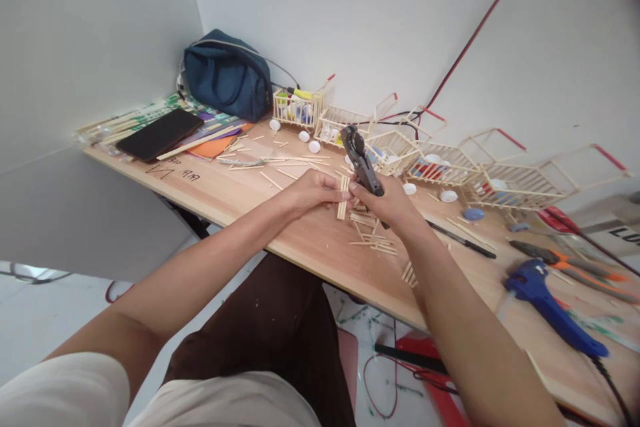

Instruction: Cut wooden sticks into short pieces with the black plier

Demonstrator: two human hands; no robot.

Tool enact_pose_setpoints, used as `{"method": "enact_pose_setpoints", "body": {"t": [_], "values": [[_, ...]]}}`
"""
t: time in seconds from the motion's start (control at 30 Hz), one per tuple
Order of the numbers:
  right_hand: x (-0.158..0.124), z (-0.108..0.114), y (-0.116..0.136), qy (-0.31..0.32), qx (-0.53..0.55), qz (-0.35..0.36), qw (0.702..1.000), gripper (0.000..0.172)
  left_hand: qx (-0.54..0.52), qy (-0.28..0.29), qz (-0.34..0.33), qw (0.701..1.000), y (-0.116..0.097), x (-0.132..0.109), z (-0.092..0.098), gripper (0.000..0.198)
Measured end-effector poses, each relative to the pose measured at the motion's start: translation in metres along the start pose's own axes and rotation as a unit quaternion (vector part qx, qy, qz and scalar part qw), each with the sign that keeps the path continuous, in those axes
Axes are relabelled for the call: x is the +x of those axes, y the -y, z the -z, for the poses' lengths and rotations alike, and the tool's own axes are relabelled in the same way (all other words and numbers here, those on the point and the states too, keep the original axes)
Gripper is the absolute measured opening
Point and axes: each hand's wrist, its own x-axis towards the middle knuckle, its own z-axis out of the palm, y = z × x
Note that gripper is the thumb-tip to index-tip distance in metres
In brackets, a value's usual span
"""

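Note:
My left hand [311, 192] is closed, pinching a small bunch of short wooden sticks [342, 208] lying side by side. Wrapped in my right hand [396, 205] is a dark grey metal hand tool [365, 168], its jaw-like head pointing up and away; its exact kind is unclear. The right thumb and fingertips also meet the far side of the sticks. Just below the hands, on the wooden table [300, 233], lie more short cut sticks [383, 245], some in a slatted pile. Another small group of sticks [409, 273] is partly covered by my right forearm.
Several stick-built carts [443, 163] with red handles line the wall. A blue glue gun [555, 307], orange-handled pliers [575, 263] and a black pen [463, 239] lie at right. At left are a phone [160, 133], a blue bag [227, 77] and loose sticks [295, 161].

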Motion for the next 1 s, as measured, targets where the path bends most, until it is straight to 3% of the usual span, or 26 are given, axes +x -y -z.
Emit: {"method": "enact_pose_setpoints", "body": {"t": [0.57, 1.0], "values": [[-0.0001, -0.0043, 0.0023, 0.007, -0.041, 0.008, 0.999, 0.018, 0.054, -0.02, -0.005, 0.998, 0.003, 0.0008, 0.0013, 0.022], [-0.0007, -0.0045, 0.0023, 0.0, -0.03, 0.013, 0.999, 0.017, 0.111, -0.02, -0.015, 0.994, 0.0038, 0.0007, 0.0014, 0.027]]}}
